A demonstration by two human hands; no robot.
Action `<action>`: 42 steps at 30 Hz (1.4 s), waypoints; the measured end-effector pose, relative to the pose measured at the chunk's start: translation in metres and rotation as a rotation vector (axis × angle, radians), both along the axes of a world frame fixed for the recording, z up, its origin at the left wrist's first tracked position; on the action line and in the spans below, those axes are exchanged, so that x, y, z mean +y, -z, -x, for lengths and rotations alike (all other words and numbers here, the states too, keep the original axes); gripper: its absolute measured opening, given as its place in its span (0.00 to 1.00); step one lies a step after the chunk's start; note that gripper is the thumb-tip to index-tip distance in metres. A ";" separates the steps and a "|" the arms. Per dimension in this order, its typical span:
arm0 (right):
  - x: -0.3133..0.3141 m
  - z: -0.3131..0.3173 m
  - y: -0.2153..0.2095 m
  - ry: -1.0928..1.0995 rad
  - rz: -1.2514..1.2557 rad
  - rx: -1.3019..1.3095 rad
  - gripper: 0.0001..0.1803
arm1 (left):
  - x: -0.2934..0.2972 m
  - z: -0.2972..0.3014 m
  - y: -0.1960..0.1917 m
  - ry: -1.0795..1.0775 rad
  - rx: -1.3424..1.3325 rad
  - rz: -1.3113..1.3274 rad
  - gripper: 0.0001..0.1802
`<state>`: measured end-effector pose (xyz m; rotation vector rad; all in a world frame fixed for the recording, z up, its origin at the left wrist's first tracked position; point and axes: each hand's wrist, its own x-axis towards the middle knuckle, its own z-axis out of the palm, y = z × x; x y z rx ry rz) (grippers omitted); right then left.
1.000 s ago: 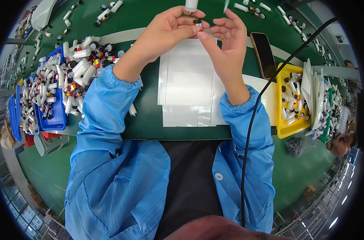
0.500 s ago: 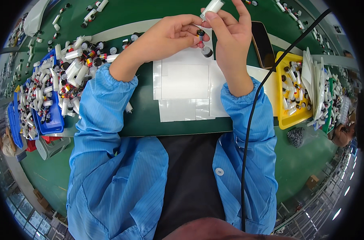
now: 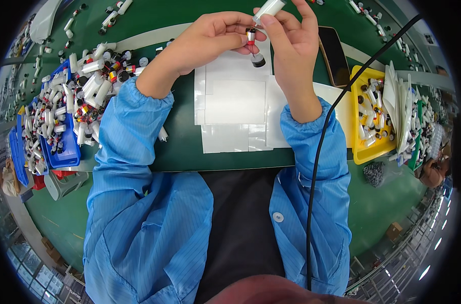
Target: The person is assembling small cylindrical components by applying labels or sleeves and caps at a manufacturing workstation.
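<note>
Above the far edge of the white sheets [image 3: 235,101], my two hands are close together. My right hand [image 3: 293,48] grips a white translucent tube [image 3: 269,9] between thumb and fingers, its other fingers raised. The tube is tilted and partly out of the frame at the top. My left hand [image 3: 210,40] has its fingers closed on a small red, yellow and black cylinder [image 3: 250,36], which looks like a battery. Just below it hangs a round black cap with a grey face [image 3: 258,60], joined to it by thin red wire.
Left, white tubes and small cylinders heap over a blue bin [image 3: 65,159]. Right stand a phone [image 3: 334,57], a yellow tray [image 3: 361,154] of similar parts and upright white sheets [image 3: 396,109]. A black cable [image 3: 325,124] crosses in front of my right arm.
My left hand has shifted slightly left and up, and the small cylinder and hanging cap have moved left with it. The tube in my right hand has barely moved.
</note>
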<state>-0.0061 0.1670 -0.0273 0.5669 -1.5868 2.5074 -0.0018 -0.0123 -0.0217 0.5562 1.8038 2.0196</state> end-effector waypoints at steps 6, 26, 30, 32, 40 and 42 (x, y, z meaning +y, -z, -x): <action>0.002 0.003 -0.001 -0.008 -0.017 0.003 0.33 | -0.002 0.000 -0.001 0.039 -0.015 -0.034 0.20; 0.027 0.013 0.003 0.044 0.238 0.089 0.09 | -0.007 0.003 -0.006 -0.066 -0.009 -0.146 0.23; 0.026 0.010 -0.005 -0.362 0.043 -0.267 0.05 | -0.011 0.005 -0.004 -0.067 0.053 -0.091 0.23; 0.027 0.012 -0.006 -0.379 0.038 -0.283 0.06 | -0.010 0.004 -0.007 -0.087 0.062 -0.096 0.23; 0.022 0.006 -0.008 -0.327 -0.024 -0.349 0.08 | -0.007 0.000 -0.011 -0.125 0.117 0.007 0.23; 0.019 0.003 -0.012 -0.312 -0.077 -0.331 0.08 | -0.008 -0.001 -0.010 -0.136 0.142 0.038 0.23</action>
